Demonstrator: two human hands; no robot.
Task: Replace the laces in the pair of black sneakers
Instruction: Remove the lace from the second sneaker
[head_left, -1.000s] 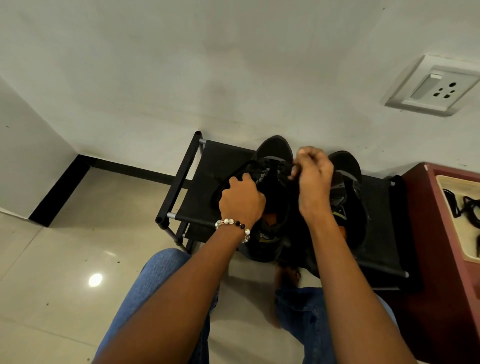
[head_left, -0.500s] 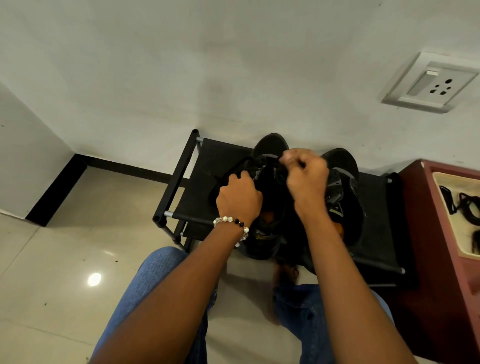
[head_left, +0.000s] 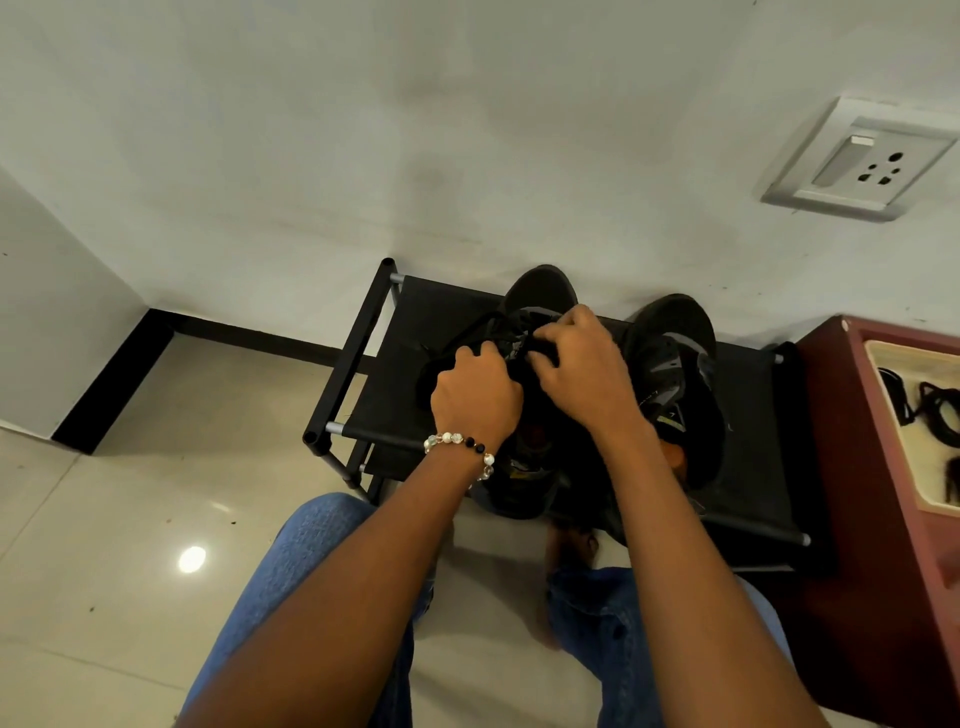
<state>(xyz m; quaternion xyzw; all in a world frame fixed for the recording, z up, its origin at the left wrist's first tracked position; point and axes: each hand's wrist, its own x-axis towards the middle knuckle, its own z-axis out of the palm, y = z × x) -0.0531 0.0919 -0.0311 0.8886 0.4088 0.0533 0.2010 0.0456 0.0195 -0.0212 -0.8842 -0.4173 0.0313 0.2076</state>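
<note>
Two black sneakers stand toes to the wall on a black fabric shoe rack (head_left: 748, 415). The left sneaker (head_left: 540, 288) is mostly covered by my hands; the right sneaker (head_left: 675, 353) stands beside it, untouched. My left hand (head_left: 475, 395), with a bead bracelet on the wrist, grips the left side of the left sneaker's upper. My right hand (head_left: 582, 366) has its fingers curled over the lace area and pinches the black lace (head_left: 480, 325). A loop of that lace shows to the left of the hands.
A dark red cabinet (head_left: 852, 467) stands right of the rack, with a cream tray (head_left: 919, 462) holding black laces (head_left: 940, 415). A wall socket (head_left: 857, 161) sits at the upper right. My jeans-clad knees and a bare foot are below, on the glossy tiled floor (head_left: 130, 545).
My right hand has shifted left and down over the left sneaker's lace area, closer to my left hand. The left hand has stayed on the shoe's side.
</note>
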